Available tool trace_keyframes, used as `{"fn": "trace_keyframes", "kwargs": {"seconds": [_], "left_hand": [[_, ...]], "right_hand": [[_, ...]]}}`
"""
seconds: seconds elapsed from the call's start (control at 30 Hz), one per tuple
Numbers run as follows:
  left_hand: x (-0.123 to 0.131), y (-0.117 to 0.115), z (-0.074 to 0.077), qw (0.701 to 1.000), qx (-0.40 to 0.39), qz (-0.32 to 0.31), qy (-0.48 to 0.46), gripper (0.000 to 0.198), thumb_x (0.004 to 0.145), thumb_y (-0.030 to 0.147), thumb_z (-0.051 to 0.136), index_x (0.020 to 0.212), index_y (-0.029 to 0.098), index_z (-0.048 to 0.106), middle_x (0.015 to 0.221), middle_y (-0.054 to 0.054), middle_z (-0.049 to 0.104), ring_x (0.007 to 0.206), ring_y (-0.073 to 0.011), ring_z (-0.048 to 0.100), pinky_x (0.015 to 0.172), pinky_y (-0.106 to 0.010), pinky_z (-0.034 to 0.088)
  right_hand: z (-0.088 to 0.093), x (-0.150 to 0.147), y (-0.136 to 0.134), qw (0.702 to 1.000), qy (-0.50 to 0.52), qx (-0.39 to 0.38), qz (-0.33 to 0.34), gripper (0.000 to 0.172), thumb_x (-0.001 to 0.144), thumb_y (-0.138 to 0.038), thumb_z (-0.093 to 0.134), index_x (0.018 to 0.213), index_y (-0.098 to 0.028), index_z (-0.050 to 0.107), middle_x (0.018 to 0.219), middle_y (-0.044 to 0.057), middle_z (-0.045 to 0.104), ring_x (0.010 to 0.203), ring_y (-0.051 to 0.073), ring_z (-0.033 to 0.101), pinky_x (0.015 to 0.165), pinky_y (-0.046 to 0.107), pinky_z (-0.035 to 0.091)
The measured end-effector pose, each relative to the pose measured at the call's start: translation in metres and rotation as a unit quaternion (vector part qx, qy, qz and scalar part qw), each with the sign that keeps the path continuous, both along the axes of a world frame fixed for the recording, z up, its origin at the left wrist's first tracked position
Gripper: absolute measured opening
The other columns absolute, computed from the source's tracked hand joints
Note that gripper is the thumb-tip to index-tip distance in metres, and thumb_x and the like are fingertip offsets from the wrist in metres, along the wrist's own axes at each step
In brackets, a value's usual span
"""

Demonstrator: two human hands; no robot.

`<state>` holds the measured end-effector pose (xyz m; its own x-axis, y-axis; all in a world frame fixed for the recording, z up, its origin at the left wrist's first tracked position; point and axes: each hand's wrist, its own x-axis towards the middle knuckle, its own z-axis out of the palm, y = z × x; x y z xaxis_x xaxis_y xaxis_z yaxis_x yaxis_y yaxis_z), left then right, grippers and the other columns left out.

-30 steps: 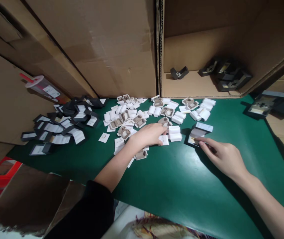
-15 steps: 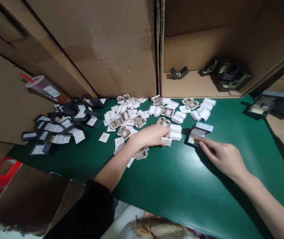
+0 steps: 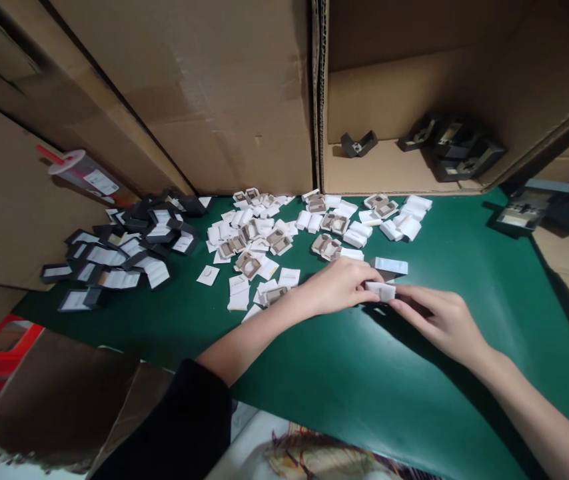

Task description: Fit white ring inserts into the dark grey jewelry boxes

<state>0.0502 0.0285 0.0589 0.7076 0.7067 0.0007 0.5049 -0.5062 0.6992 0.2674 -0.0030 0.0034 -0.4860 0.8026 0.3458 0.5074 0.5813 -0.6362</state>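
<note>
Between my two hands is a small folded white card piece [image 3: 381,291], pinched from the left by my left hand [image 3: 347,285]. The fingers of my right hand [image 3: 439,319] close on its right edge. Just behind it stands an open small dark box [image 3: 390,268], its pale lid raised; the card and my fingers hide much of its lower part. Left of my hands lie many loose white card inserts [image 3: 239,292], some folded with grey-brown hollows showing.
Dark open boxes with white linings [image 3: 129,250] are heaped at the left, beside a plastic cup [image 3: 84,175] with a red straw. A large cardboard carton [image 3: 389,100] at the back right holds several dark boxes. More dark boxes [image 3: 534,207] sit at the right edge of the green table [image 3: 364,393].
My left hand has moved right from the inserts, bringing a white card piece to my right hand. Beforehand, my right hand was at the small dark box; its fingers now meet the card.
</note>
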Motion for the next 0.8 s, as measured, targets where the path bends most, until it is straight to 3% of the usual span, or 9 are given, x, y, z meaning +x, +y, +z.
{"fn": "trace_keyframes", "kwargs": {"seconds": [0.13, 0.27, 0.37, 0.53, 0.67, 0.8], "left_hand": [[0.005, -0.006, -0.006, 0.998, 0.043, 0.027, -0.022, 0.021, 0.09, 0.032, 0.057, 0.101, 0.017, 0.066, 0.099, -0.005, 0.068, 0.09, -0.0171, 0.062, 0.082, -0.027, 0.046], [0.007, -0.01, -0.009, 0.98, 0.129, 0.143, -0.041, 0.023, 0.094, 0.033, 0.047, 0.099, 0.018, 0.063, 0.103, -0.007, 0.061, 0.101, -0.0187, 0.057, 0.089, -0.031, 0.046], [0.008, -0.01, -0.015, 0.964, 0.161, 0.206, -0.045, 0.02, 0.093, 0.029, 0.044, 0.097, 0.018, 0.061, 0.116, -0.01, 0.053, 0.113, -0.0198, 0.05, 0.096, -0.034, 0.044], [0.008, -0.007, -0.031, 0.98, 0.117, 0.151, -0.062, 0.032, 0.088, 0.036, 0.052, 0.116, 0.02, 0.048, 0.15, -0.011, 0.027, 0.138, -0.0249, 0.031, 0.112, -0.042, 0.032], [0.009, -0.006, -0.041, 0.986, 0.09, 0.117, -0.071, 0.056, 0.086, 0.042, 0.057, 0.131, 0.019, 0.035, 0.154, -0.014, 0.023, 0.142, -0.0265, 0.024, 0.115, -0.045, 0.027], [0.009, -0.006, -0.044, 0.987, 0.07, 0.119, -0.08, 0.075, 0.083, 0.044, 0.06, 0.142, 0.021, 0.019, 0.155, -0.015, 0.02, 0.14, -0.0278, 0.03, 0.113, -0.047, 0.029]], "right_hand": [[0.009, -0.004, -0.002, 0.992, 0.038, -0.11, -0.042, 0.023, 0.089, -0.038, 0.054, 0.085, -0.02, 0.066, 0.064, 0.0, 0.064, 0.054, 0.011, 0.056, 0.054, 0.024, 0.043], [0.01, -0.004, 0.0, 0.958, 0.121, -0.237, -0.109, 0.03, 0.086, -0.048, 0.055, 0.082, -0.019, 0.065, 0.057, -0.001, 0.057, 0.046, 0.011, 0.05, 0.046, 0.024, 0.041], [0.008, -0.002, 0.003, 0.939, 0.169, -0.269, -0.135, 0.03, 0.085, -0.048, 0.057, 0.075, -0.02, 0.062, 0.059, 0.0, 0.058, 0.052, 0.013, 0.054, 0.053, 0.026, 0.046], [0.001, 0.003, 0.007, 0.914, 0.224, -0.304, -0.146, 0.022, 0.083, -0.044, 0.06, 0.084, -0.023, 0.066, 0.074, 0.003, 0.068, 0.073, 0.019, 0.065, 0.07, 0.031, 0.051], [-0.003, 0.005, 0.009, 0.912, 0.228, -0.307, -0.149, 0.021, 0.082, -0.044, 0.062, 0.083, -0.023, 0.067, 0.076, 0.004, 0.069, 0.073, 0.02, 0.065, 0.071, 0.034, 0.052], [-0.006, 0.007, 0.01, 0.908, 0.231, -0.322, -0.133, 0.022, 0.082, -0.044, 0.062, 0.082, -0.022, 0.068, 0.076, 0.005, 0.068, 0.073, 0.021, 0.064, 0.072, 0.036, 0.052]]}}
